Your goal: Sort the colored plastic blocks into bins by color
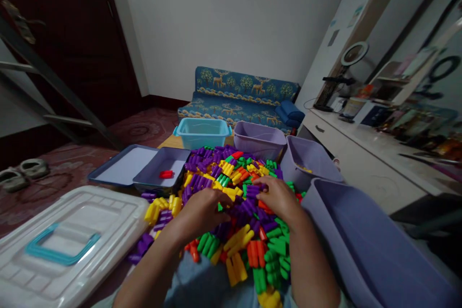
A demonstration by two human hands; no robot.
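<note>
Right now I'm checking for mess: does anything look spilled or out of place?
Possibly: the plastic blocks lie loosely heaped beside the purple bins, some close to the person's lap, as if tipped out.

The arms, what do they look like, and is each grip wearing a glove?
The left grip and right grip are a person's hands without gloves. Both forearms are bare, with no cables or watch showing. Pale sleeve edges peek in at the bottom.

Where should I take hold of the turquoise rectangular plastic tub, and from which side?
Probably by the turquoise handles jutting from both ends of the tub, from above: multicoloured plastic blocks crowd its near side, and a lilac plastic bin stands close to its right end.
</note>
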